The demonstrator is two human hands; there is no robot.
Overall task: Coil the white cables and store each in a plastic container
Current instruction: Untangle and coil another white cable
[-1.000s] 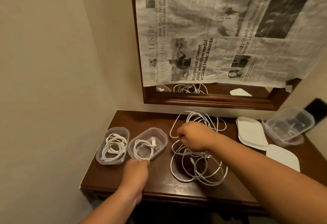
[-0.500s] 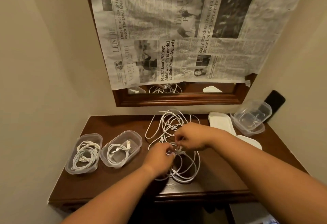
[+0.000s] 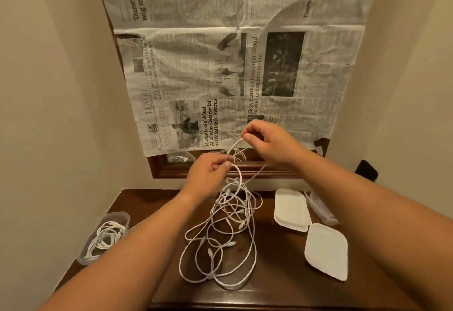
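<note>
While the dark wooden surface (image 3: 282,269) carries the lower loops, we lift the tangle of white cables (image 3: 225,232) above it. Limp and light, it snags easily, so we judge one free strand best. Our right hand (image 3: 267,142) and left hand (image 3: 208,175) each pinch a strand. One plastic container (image 3: 104,237) already holds a coil.

The scene is being viewed through one wide-angle, head-worn camera, aimed forward and down from just behind the forearms. The dark wooden bench (image 3: 282,274) is being seen closely from above, with the newspaper-covered mirror (image 3: 232,77) on the facing wall being taken in higher up.
</note>
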